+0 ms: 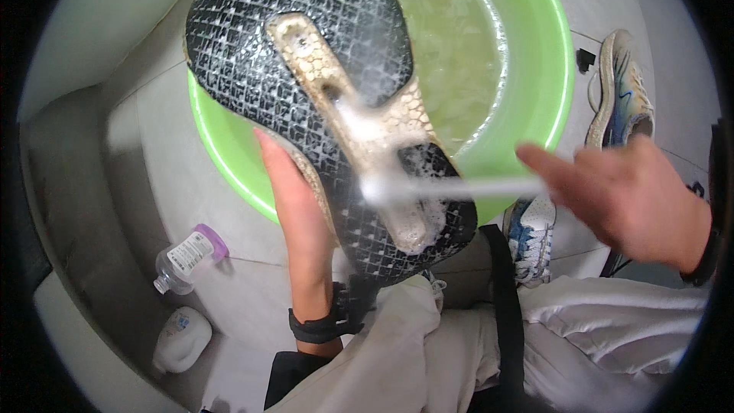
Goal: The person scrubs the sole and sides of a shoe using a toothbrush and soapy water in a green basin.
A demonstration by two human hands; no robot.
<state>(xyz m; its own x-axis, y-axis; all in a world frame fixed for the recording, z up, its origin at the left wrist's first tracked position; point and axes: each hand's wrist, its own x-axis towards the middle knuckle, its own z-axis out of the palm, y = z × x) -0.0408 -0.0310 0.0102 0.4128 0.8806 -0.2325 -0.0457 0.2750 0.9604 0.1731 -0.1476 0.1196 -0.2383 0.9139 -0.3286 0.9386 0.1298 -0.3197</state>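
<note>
A shoe (258, 63), its patterned black sole turned up to the camera, is held over a green plastic basin (545, 69) of cloudy water. My left hand (295, 206) grips it from beneath along its left edge; most of the fingers are hidden behind the shoe. My right hand (619, 195) is closed round the handle of a white brush (459, 188), blurred by motion. The brush head lies against the pale midfoot strip of the sole, and its bristles cannot be made out. Suds cling to the sole near the heel.
A sneaker (622, 92) lies on the tiled floor (246, 287) right of the basin, near a small black object (585, 61). A clear bottle with a purple base (192, 258) and a white plastic bottle (183, 339) lie at the lower left. A worn shoe (533, 241) shows below the basin.
</note>
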